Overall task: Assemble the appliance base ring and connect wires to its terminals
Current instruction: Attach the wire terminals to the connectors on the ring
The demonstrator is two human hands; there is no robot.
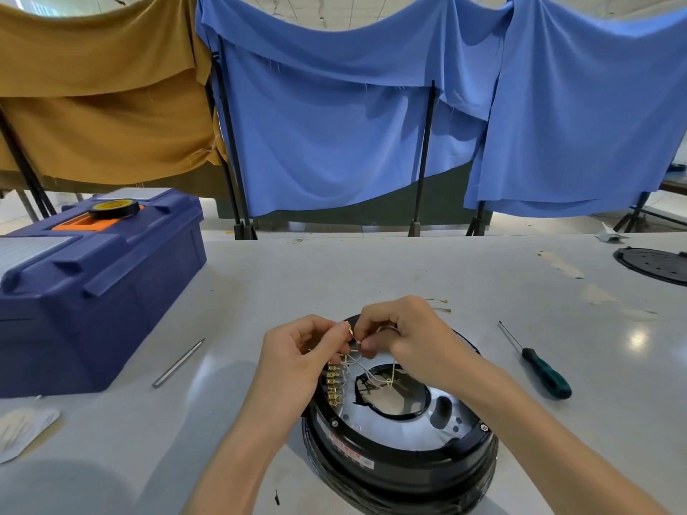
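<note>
Ring (401, 459), one, black with silver inner plate and brass terminals (333, 384); left hand (297, 351) and right hand (405, 340) both pinch one white wire (352, 332). One screwdriver (541, 368) nearby.

bright, even light from overhead. round white glare on the bench (371, 269) at far right, fainter sheen near the blue toolbox (93, 291). soft, diffuse shadows only, darkest at the near left corner. strong wide-angle bending along the hanging cloths (334, 124) and the edges. slightly smeared corners, blurry packet (22, 429) at near left.
</note>
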